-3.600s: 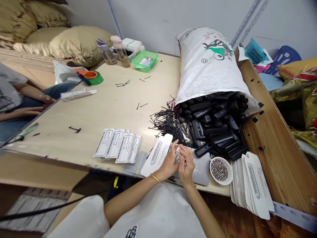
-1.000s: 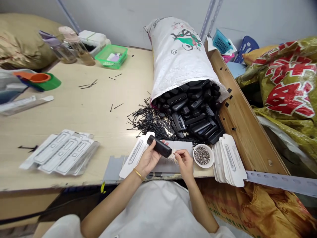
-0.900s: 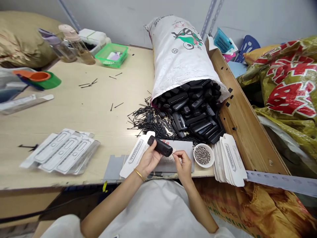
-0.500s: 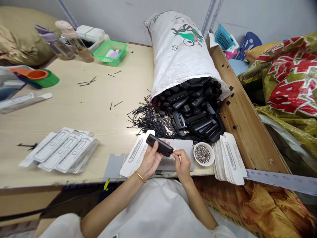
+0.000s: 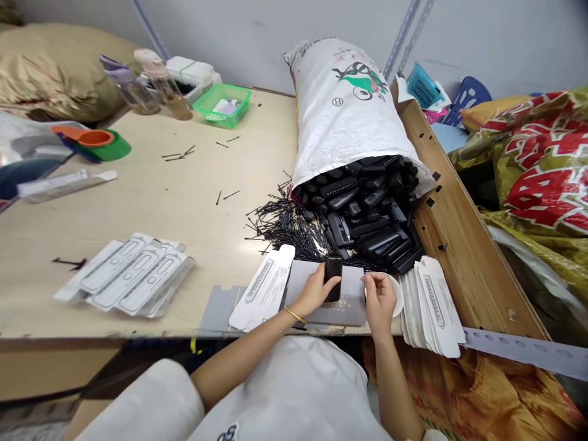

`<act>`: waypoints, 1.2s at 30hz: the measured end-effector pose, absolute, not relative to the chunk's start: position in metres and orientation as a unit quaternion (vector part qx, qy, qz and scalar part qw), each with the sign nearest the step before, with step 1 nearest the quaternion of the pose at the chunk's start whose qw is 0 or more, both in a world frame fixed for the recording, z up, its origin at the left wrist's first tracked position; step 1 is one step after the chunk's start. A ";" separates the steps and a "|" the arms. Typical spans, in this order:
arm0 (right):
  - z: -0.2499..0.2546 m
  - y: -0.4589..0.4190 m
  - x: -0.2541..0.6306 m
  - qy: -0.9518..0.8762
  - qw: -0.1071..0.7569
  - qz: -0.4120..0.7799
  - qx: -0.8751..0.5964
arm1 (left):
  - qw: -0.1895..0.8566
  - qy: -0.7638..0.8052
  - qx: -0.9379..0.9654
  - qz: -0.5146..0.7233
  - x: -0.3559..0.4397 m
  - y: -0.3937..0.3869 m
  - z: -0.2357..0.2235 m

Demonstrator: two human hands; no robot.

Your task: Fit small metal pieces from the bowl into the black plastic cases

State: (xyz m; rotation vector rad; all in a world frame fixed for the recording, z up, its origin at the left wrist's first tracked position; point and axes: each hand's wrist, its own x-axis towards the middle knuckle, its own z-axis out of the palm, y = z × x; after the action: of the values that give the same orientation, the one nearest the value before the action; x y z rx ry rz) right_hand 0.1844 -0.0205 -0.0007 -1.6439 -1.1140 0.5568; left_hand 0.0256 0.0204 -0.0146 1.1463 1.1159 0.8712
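Observation:
My left hand (image 5: 318,290) is wrapped round a black oblong plastic case (image 5: 333,280), which stands on end on a grey pad (image 5: 351,311). To its right, my right hand (image 5: 380,298) has thumb and fingertips pinched together; whatever may be between them is too small to make out. Behind that hand is a white bowl (image 5: 399,298), mostly hidden, including its contents. A flat printed card box (image 5: 266,288) lies left of the pad.
A white sack (image 5: 351,122) spills black plastic cases (image 5: 381,226) beside a heap of thin black sticks (image 5: 294,223). Printed card boxes (image 5: 436,306) are stacked at right, packs (image 5: 138,275) at left. A wooden board (image 5: 478,245) edges the right side; a green basket (image 5: 225,104) stands at the back.
The left hand has turned the case from lying slanted to upright and lowered it to the pad. My right hand has left the case's end and moved right, over the bowl.

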 end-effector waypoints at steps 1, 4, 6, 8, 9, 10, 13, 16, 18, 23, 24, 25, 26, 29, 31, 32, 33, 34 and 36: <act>0.003 -0.014 0.179 -0.497 0.490 0.230 -0.679 | 0.596 0.483 0.519 0.376 0.019 0.022 -0.014; 0.004 0.011 0.144 -0.633 0.381 0.243 -0.628 | 0.459 0.539 0.618 0.342 -0.024 0.017 -0.016; -0.003 0.029 0.111 -0.715 0.300 0.242 -0.583 | 0.314 0.616 0.668 0.277 -0.060 0.011 -0.020; -0.013 0.047 0.077 -0.766 0.213 0.233 -0.559 | 0.206 0.685 0.677 0.173 -0.089 0.005 -0.028; -0.018 0.055 0.062 -0.781 0.174 0.225 -0.557 | 0.179 0.707 0.673 0.120 -0.098 0.002 -0.031; -0.022 0.062 0.049 -0.782 0.136 0.224 -0.565 | 0.167 0.721 0.668 0.076 -0.104 0.000 -0.034; -0.027 0.080 0.031 -0.753 0.065 0.253 -0.603 | 0.164 0.733 0.660 0.021 -0.109 0.000 -0.037; -0.019 0.092 0.040 -0.752 0.051 0.292 -0.589 | 0.176 0.730 0.655 0.084 -0.108 0.004 -0.027; -0.008 0.095 0.055 -0.767 0.078 0.313 -0.554 | 0.244 0.712 0.628 0.197 -0.110 0.008 -0.016; 0.023 0.088 0.096 -0.779 0.286 0.389 -0.400 | 0.733 0.460 0.385 0.322 -0.101 0.007 0.007; 0.026 0.086 0.103 -0.767 0.309 0.426 -0.367 | 0.791 0.413 0.333 0.306 -0.096 0.005 0.009; 0.028 0.083 0.109 -0.744 0.330 0.472 -0.338 | 0.824 0.384 0.295 0.293 -0.092 0.003 0.011; 0.029 0.079 0.113 -0.711 0.354 0.517 -0.319 | 0.840 0.372 0.272 0.287 -0.088 0.002 0.011; 0.022 0.066 0.115 -0.594 0.455 0.562 -0.352 | 0.842 0.363 0.258 0.302 -0.076 0.000 0.015; 0.014 0.054 0.106 -0.548 0.503 0.516 -0.425 | 0.821 0.361 0.285 0.338 -0.071 0.001 0.017; 0.009 0.048 0.100 -0.534 0.512 0.490 -0.461 | 0.806 0.365 0.305 0.352 -0.069 0.002 0.018; 0.004 0.041 0.094 -0.526 0.508 0.480 -0.485 | 0.788 0.374 0.330 0.360 -0.067 0.002 0.018; 0.000 0.034 0.088 -0.517 0.504 0.473 -0.505 | 0.768 0.387 0.359 0.363 -0.064 0.002 0.017; -0.007 0.024 0.079 -0.500 0.498 0.470 -0.530 | 0.721 0.414 0.417 0.367 -0.060 0.002 0.013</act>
State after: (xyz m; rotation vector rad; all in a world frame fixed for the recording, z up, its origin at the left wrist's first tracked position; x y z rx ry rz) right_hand 0.0786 0.0245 -0.0073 -1.2829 -1.2097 1.1374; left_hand -0.0603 0.0025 0.0128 0.9217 0.9149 0.8121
